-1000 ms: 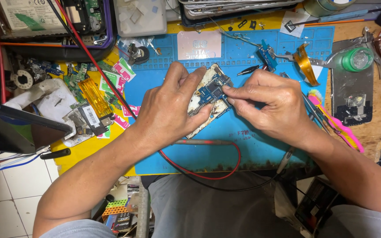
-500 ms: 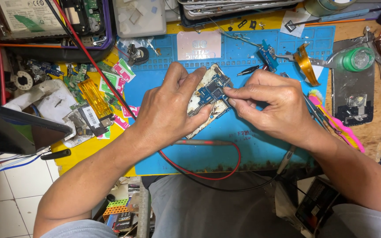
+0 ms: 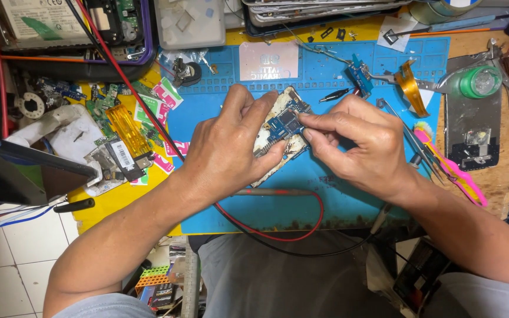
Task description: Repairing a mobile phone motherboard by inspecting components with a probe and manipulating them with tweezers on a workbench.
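A small blue circuit board on a pale metal phone frame [image 3: 283,126] lies tilted over the blue work mat [image 3: 349,194]. My left hand [image 3: 228,147] grips the frame from the left, fingers curled over its top edge and thumb under the board. My right hand [image 3: 360,144] comes in from the right, thumb and forefinger pinched at the board's right edge; what they pinch is too small to tell. Most of the frame is hidden by both hands.
A red and a black probe lead [image 3: 278,227] loop across the mat's near edge. Tweezers [image 3: 410,138] and a pink-handled brush [image 3: 452,168] lie right of my hand. A green tape roll [image 3: 478,81] sits at the right. Loose boards and amber tape [image 3: 126,129] crowd the left, by a dark tray [image 3: 72,35].
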